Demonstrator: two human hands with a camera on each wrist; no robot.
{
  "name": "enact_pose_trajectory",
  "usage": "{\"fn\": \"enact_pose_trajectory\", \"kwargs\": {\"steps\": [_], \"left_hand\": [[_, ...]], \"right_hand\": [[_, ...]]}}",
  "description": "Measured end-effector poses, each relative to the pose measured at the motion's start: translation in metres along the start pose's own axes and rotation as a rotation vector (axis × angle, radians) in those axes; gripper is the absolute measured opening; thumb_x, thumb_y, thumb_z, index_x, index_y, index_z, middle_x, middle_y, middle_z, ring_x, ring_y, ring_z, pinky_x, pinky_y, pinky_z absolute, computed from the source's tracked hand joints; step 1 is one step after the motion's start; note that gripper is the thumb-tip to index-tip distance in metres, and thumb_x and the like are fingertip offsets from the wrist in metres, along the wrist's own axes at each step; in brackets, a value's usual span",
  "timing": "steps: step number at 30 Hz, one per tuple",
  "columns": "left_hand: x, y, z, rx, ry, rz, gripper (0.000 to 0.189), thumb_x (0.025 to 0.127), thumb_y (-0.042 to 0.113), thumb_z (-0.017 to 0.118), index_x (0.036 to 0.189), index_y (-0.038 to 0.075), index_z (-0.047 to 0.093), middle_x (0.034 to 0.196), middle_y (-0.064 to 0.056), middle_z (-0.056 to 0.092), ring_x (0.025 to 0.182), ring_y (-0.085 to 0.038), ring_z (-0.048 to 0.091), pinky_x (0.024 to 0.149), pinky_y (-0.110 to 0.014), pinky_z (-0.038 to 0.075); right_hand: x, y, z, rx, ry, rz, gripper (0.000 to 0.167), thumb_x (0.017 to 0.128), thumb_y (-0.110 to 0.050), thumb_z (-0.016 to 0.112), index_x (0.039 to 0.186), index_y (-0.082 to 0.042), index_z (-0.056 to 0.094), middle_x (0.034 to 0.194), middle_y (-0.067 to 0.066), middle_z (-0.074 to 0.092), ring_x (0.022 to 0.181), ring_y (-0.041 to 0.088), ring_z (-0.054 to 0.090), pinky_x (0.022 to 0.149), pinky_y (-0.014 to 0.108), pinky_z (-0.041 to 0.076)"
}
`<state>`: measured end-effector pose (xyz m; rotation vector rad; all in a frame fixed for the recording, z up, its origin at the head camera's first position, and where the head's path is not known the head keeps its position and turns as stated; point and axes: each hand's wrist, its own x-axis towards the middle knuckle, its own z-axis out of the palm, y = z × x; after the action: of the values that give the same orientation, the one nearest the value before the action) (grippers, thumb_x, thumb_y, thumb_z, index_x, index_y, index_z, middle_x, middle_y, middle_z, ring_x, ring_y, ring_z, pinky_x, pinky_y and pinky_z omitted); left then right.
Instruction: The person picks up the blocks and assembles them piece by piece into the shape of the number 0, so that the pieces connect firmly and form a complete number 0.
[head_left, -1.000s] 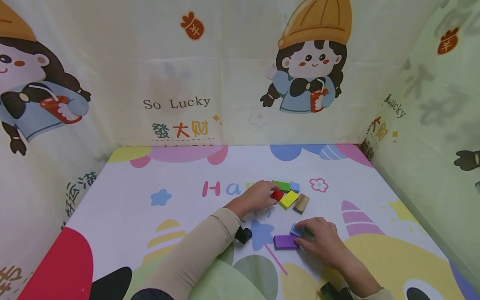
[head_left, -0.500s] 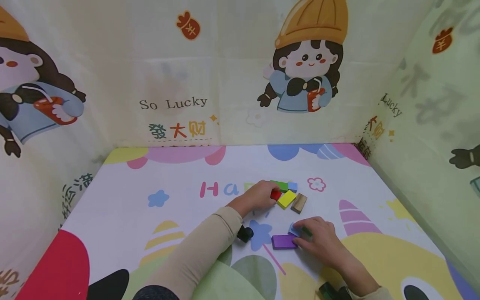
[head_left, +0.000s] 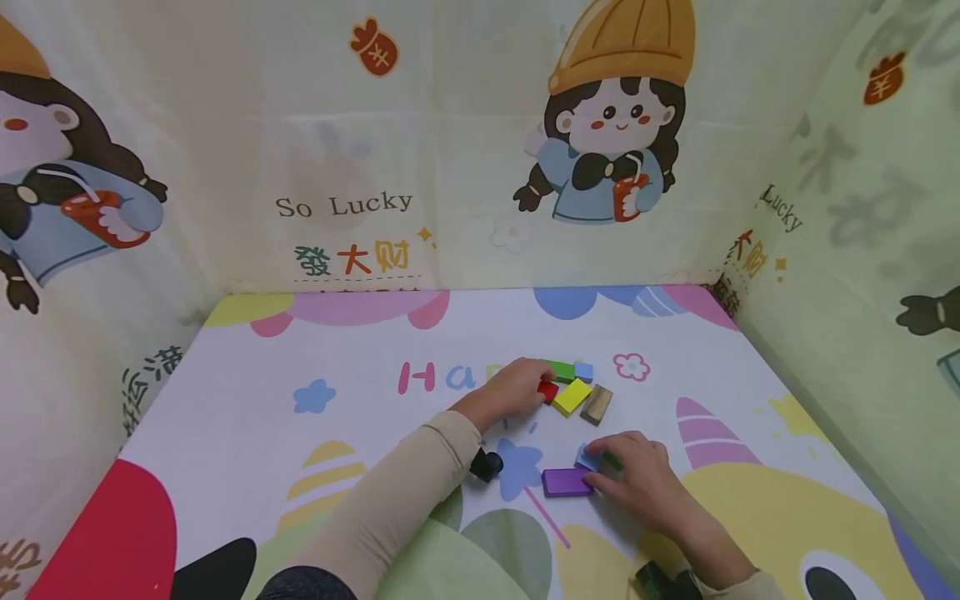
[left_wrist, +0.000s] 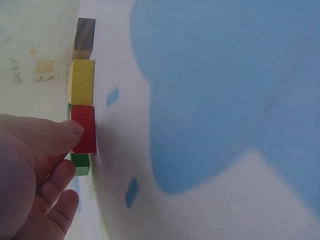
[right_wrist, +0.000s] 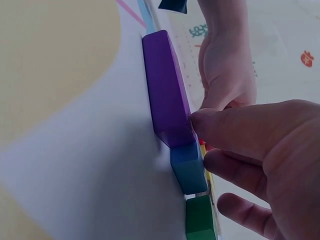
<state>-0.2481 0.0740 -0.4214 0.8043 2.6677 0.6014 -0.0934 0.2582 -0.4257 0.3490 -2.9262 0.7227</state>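
In the head view my left hand [head_left: 512, 390] holds a red block [head_left: 548, 392] at the left of a group of small blocks. The left wrist view shows the thumb on the red block [left_wrist: 84, 129]; the other fingers are curled, partly behind it. My right hand [head_left: 637, 475] is nearer, its thumb touching the end of a purple block [head_left: 566, 482]. In the right wrist view, a fingertip rests at a small blue block [right_wrist: 189, 168] against the purple block's end. A dark green block [right_wrist: 200, 218] lies below the other fingers, mostly hidden in the head view.
Around the red block lie a green block [head_left: 558, 371], a light blue block [head_left: 583, 372], a yellow block [head_left: 572, 397] and a wooden block [head_left: 597, 405]. A black object [head_left: 487, 465] shows by the left sleeve. Printed fabric walls [head_left: 465, 167] enclose the table's back and sides.
Both hands stay in place at the same blocks. The head view has shifted slightly, so everything appears a little further left.
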Motion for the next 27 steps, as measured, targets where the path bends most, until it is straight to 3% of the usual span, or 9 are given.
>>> {"fn": "enact_pose_trajectory", "kwargs": {"steps": [5,14,23,27], "left_hand": [[-0.003,-0.002,-0.001,0.027,0.017,0.017,0.032,0.096,0.016,0.068,0.128,0.012,0.064,0.118,-0.002,0.064,0.101,-0.016,0.054,0.092,-0.027,0.048],[-0.009,-0.003,-0.004,-0.041,0.008,-0.036,0.039,0.09,0.023,0.077,0.124,0.012,0.062,0.11,-0.001,0.06,0.095,-0.014,0.053,0.084,-0.024,0.05],[-0.012,-0.005,-0.004,-0.004,-0.019,-0.017,0.053,0.089,0.032,0.078,0.134,0.012,0.059,0.124,-0.002,0.061,0.101,-0.014,0.054,0.084,-0.022,0.05],[-0.013,-0.003,-0.007,0.028,-0.052,0.019,0.052,0.093,0.025,0.074,0.14,0.013,0.056,0.134,-0.003,0.058,0.109,-0.016,0.053,0.091,-0.025,0.049]], "right_hand": [[0.001,0.003,0.003,-0.01,0.012,-0.006,0.029,0.079,-0.019,0.086,0.104,-0.016,0.072,0.105,-0.003,0.068,0.106,0.025,0.056,0.089,0.052,0.036],[0.001,0.001,0.003,0.0,-0.002,0.014,0.029,0.08,-0.019,0.085,0.106,-0.015,0.072,0.106,-0.002,0.068,0.107,0.026,0.056,0.09,0.052,0.035],[0.002,0.0,0.002,0.009,-0.007,0.023,0.029,0.08,-0.019,0.085,0.105,-0.015,0.072,0.106,-0.001,0.067,0.108,0.026,0.055,0.091,0.053,0.034],[0.002,0.0,0.002,0.011,-0.01,0.027,0.028,0.08,-0.018,0.084,0.105,-0.015,0.072,0.106,-0.001,0.067,0.108,0.027,0.055,0.09,0.053,0.035]]}}
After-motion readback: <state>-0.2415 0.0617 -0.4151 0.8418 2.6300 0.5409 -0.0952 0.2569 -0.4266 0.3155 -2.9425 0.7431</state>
